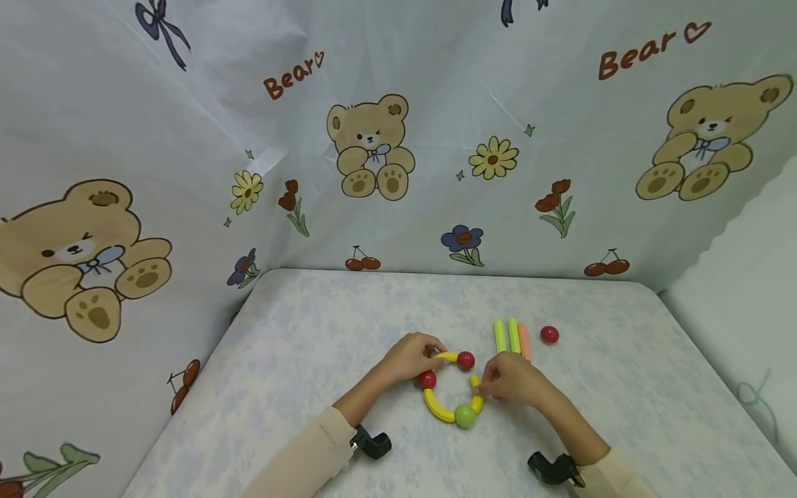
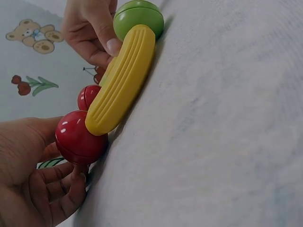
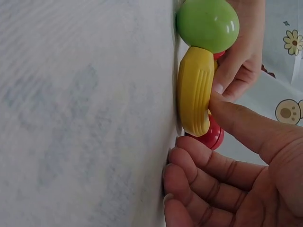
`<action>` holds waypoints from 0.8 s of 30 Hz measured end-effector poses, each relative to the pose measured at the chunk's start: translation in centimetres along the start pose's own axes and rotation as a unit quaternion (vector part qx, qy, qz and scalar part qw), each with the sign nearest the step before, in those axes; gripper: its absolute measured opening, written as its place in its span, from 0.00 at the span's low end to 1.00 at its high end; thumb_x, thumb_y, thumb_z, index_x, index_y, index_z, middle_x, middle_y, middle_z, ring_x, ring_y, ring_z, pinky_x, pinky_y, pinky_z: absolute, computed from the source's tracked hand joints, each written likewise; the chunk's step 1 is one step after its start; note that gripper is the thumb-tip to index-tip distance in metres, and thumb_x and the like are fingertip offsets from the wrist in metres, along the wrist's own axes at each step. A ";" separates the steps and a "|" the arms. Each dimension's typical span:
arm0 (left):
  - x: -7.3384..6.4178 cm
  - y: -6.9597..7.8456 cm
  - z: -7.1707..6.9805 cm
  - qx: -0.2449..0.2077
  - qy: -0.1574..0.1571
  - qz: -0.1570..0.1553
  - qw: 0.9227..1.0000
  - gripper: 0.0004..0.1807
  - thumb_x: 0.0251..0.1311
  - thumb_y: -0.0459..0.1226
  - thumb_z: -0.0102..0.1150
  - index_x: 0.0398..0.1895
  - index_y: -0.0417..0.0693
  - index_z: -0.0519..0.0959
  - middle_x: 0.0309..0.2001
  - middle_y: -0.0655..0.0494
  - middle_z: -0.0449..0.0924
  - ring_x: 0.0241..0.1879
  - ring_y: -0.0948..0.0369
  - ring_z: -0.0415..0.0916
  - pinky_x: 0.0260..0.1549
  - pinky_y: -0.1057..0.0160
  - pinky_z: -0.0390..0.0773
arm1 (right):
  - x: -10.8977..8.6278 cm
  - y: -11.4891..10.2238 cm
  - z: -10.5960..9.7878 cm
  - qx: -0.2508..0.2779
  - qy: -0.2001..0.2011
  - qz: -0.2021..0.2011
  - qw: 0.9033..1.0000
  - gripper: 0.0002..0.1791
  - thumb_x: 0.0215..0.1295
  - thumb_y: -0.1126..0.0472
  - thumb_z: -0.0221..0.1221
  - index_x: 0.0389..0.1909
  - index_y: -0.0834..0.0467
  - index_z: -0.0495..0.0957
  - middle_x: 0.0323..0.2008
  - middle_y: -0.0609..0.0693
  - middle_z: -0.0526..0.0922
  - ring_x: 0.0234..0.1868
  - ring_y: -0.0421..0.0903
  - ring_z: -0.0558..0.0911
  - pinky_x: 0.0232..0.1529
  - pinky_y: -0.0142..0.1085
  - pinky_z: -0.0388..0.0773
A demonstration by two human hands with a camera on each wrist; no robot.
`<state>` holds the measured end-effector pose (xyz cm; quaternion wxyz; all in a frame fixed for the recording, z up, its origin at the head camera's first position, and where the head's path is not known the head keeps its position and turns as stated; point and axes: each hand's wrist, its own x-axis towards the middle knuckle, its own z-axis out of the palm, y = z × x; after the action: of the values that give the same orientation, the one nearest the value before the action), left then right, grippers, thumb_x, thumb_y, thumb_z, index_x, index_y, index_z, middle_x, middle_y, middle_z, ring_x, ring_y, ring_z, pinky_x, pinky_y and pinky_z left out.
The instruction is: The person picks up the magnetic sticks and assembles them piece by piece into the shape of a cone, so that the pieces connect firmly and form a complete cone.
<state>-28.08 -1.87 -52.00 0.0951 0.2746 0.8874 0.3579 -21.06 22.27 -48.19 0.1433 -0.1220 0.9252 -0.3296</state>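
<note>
A ring of yellow curved sticks and colored balls lies on the table, with a gap at its upper right. My left hand (image 1: 407, 356) pinches the upper yellow curved stick (image 1: 448, 356), between two red balls, the left one (image 1: 427, 380) beside my fingers and the other (image 1: 465, 360) at the stick's far end. Another yellow curved stick (image 1: 438, 408) runs from the left red ball to a green ball (image 1: 464, 416). My right hand (image 1: 513, 379) pinches the right yellow curved stick (image 3: 195, 90), joined to the green ball; the thumb presses its ribbed side.
Beyond my right hand lie two light green sticks (image 1: 500, 335) and an orange-pink stick (image 1: 525, 342), their near ends partly hidden. A loose red ball (image 1: 549, 335) sits to their right. A bear-print cloth (image 1: 429, 228) hangs behind the pale table (image 1: 311, 332).
</note>
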 end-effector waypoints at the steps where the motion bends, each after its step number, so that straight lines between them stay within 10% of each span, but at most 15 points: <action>1: -0.1 0.0 0.1 -0.003 -0.003 -0.001 1.000 0.11 0.63 0.45 0.70 0.45 0.53 0.88 0.27 0.67 0.78 0.25 0.68 0.71 0.26 0.69 0.72 | 0.0 0.0 0.1 -0.003 0.000 0.005 1.000 0.15 0.55 0.54 0.76 0.19 0.54 0.81 0.14 0.44 0.75 0.17 0.40 0.72 0.20 0.31 0.66; 24: -2.2 0.3 -0.6 0.007 -0.018 -0.007 1.000 0.14 0.64 0.43 0.69 0.50 0.51 0.86 0.28 0.67 0.78 0.23 0.68 0.71 0.22 0.69 0.71 | 0.7 -1.1 0.8 -0.043 0.038 0.039 0.998 0.16 0.55 0.54 0.76 0.19 0.53 0.78 0.16 0.46 0.75 0.20 0.42 0.73 0.23 0.33 0.70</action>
<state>-26.30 -3.28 -51.47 0.1118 0.2751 0.8901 0.3458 -21.32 20.79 -48.21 0.1155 -0.0788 0.9473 -0.2881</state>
